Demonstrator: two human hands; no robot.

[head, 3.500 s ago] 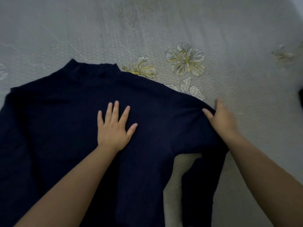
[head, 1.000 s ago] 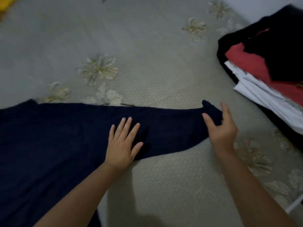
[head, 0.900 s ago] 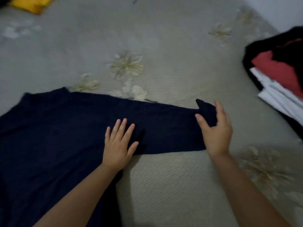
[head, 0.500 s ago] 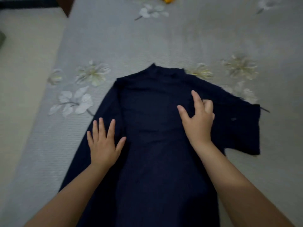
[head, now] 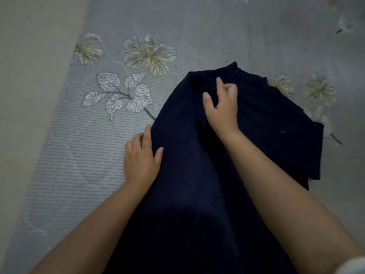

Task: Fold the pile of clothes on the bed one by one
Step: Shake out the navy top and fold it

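The soft, limp navy top (head: 197, 184) is being gripped along its edge by the left hand (head: 141, 161) and pinched near the collar by the right hand (head: 222, 107), probably sagging unless supported.

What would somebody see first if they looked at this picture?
First, the big dark navy sweater spread down the middle of the bed, its collar pointing away. Next, the two hands on it: the left hand at its left edge, fingers tucked under the cloth, and the right hand near the collar with fingers curled. Then the pale flowers and leaves printed on the grey bedsheet, left of the sweater.
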